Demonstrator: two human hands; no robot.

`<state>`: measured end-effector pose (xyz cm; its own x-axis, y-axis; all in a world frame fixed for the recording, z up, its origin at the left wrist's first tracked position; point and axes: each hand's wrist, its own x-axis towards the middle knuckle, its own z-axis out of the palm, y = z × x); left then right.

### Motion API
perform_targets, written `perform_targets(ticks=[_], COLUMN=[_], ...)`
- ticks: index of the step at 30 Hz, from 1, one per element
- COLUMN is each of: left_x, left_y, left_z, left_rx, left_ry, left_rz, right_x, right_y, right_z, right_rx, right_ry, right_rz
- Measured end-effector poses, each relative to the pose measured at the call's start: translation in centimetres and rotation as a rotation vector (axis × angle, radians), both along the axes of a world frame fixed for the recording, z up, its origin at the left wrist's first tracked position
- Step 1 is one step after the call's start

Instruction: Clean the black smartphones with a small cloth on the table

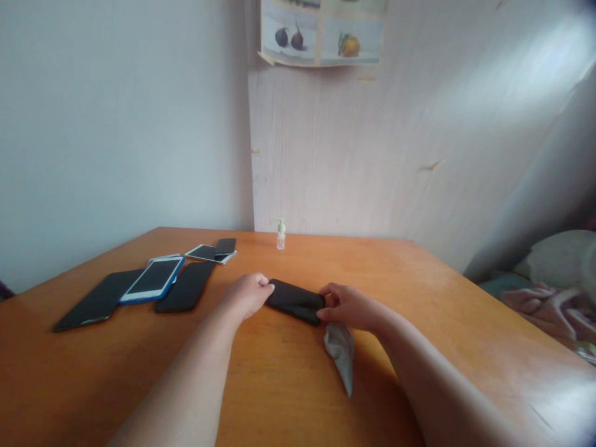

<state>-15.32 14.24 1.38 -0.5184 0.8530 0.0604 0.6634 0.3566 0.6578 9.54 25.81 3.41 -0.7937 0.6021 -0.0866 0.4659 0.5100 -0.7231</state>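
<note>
A dark, flat, rectangular device (294,300), which looks like a smartphone, lies between my two hands over the middle of the table. Its left end is pinched between the thumb and fingers of my left hand (251,294). At the other end, my right hand (350,307) grips the edge with thumb and fingers. Just below that hand, a grey cloth (341,354) trails toward me in a narrowing point; whether the right hand also holds it, I cannot tell. It is also unclear whether the phone touches the tabletop.
On the left of the wooden table (288,391) lie several devices: a black tablet (100,301), a blue-edged white tablet (156,278), a black slab (187,288), and a white tablet (200,252) under a small dark phone (225,246). A clear pump bottle (280,238) stands near the back edge.
</note>
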Motion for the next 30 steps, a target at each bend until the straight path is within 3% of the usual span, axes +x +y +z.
perform_targets(ticks=[8, 11, 14, 19, 22, 30], left_x=[0.4, 0.3, 0.0, -0.1, 0.1, 1.1], left_y=[-0.1, 0.0, 0.1, 0.4, 0.3, -0.4], left_z=[-0.2, -0.1, 0.1, 0.2, 0.1, 0.9], left_rx=[0.024, 0.032, 0.033, 0.058, 0.074, 0.153], left_ry=[0.025, 0.06, 0.103, 0.119, 0.074, -0.133], left_rz=[-0.004, 0.011, 0.025, 0.023, 0.027, 0.046], right_x=[0.0, 0.2, 0.1, -0.3, -0.6, -1.0], right_y=[-0.1, 0.6, 0.8, -1.4, -2.7, -2.9], right_z=[0.2, -0.3, -0.4, 0.6, 0.9, 0.5], right_rx=[0.015, 0.054, 0.163, 0.432, 0.526, 0.491], right_ry=[-0.017, -0.002, -0.014, -0.121, -0.182, -0.154], right_rz=[-0.005, -0.082, -0.151, -0.018, -0.023, -0.06])
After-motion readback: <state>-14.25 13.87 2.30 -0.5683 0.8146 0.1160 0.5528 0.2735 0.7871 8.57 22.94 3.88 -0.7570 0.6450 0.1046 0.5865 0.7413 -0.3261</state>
